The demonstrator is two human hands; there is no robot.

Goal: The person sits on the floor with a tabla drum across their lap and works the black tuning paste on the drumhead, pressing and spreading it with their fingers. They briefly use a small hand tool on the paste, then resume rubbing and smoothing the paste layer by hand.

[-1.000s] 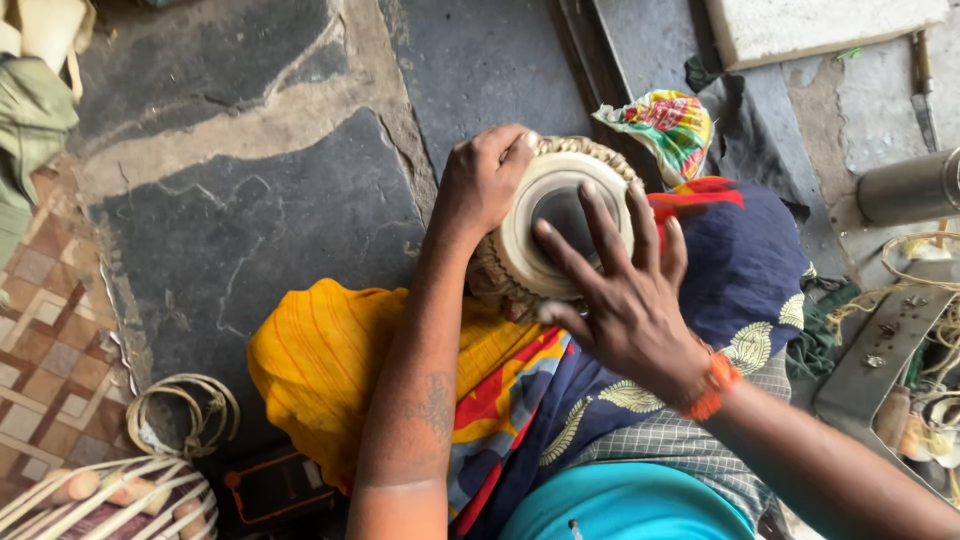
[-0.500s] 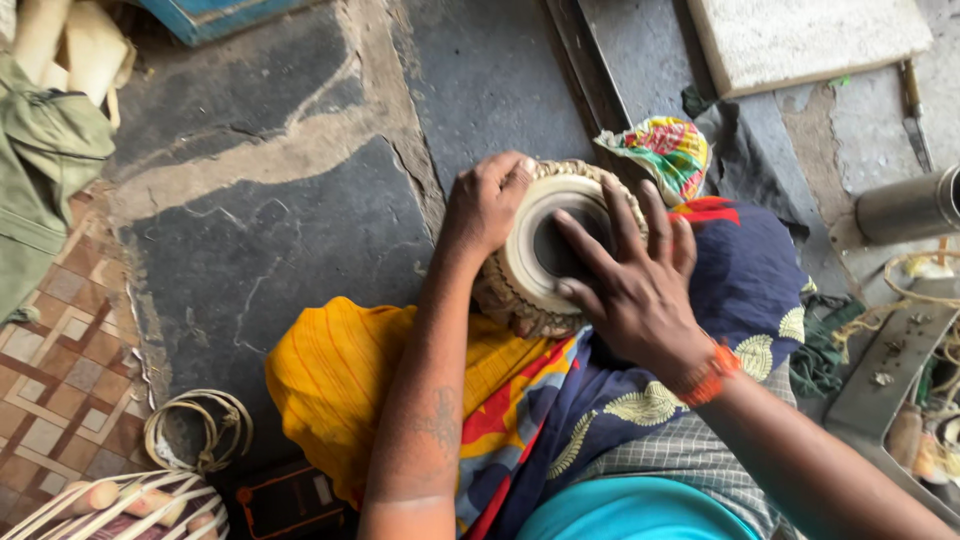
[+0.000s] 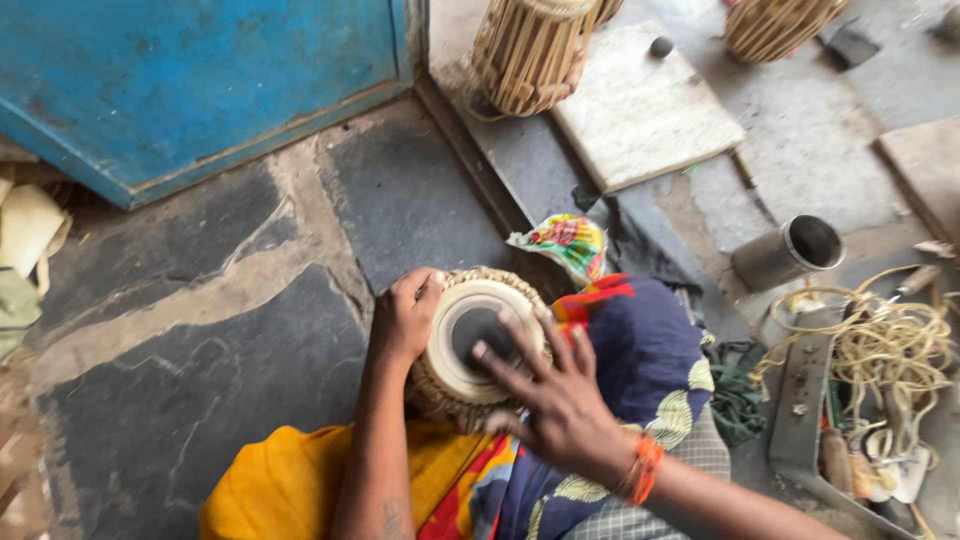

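Dark slate flagstones [image 3: 190, 370] with pale mortar seams spread beneath a blue-painted metal panel [image 3: 200, 80], the floor of a cramped workshop seen from above. At centre, a small hand drum with a cream skin head, black central patch and braided rim [image 3: 478, 345] rests tilted on the person's lap, cushioned by yellow, red and navy patterned cloth [image 3: 640, 370]. The left hand [image 3: 405, 318] curls its fingers closed over the drum's left rim, gripping it steady; the right hand [image 3: 560, 400], wearing an orange thread wristband [image 3: 645, 470], lies over the head with fingers spread wide, fingertips [image 3: 482, 350] touching the black patch. Done well, this work seems to call for a firm, unmoving hold at the rim while the spread fingers press lightly and evenly, so the skin is neither dented nor dragged off centre. Near the person's right side sit a grey metal cylinder lying on its side [image 3: 790, 252], a tangle of pale cord [image 3: 885, 345] over a tray of tools, and a flat pale stone slab [image 3: 645, 115]; two strap-laced drum bodies [image 3: 530, 45] stand beyond.
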